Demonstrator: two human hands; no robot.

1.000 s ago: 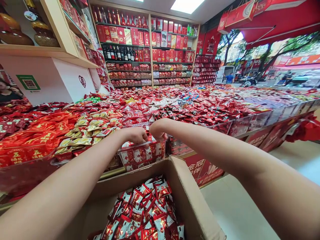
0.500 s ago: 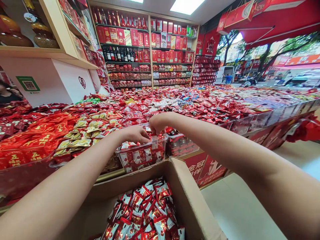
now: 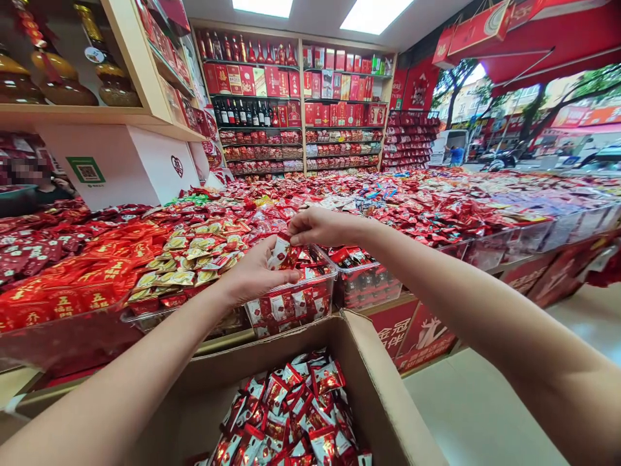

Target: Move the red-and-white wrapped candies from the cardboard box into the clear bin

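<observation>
Handling a red-and-white packet (image 3: 280,253) over the clear bin (image 3: 291,307)
Left hand (image 3: 252,275) is cupping it, right hand (image 3: 317,227) is pinching its edge, cardboard box (image 3: 376,372) on the bin's near side. Any next move probably wants light fingertips tbh.

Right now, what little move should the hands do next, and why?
I'd probably lower the red-and-white packet into the clear bin. The left hand holds it above the bin, the right hand has fingertips at its edge, and similar packets show in rows behind the front wall.
</observation>
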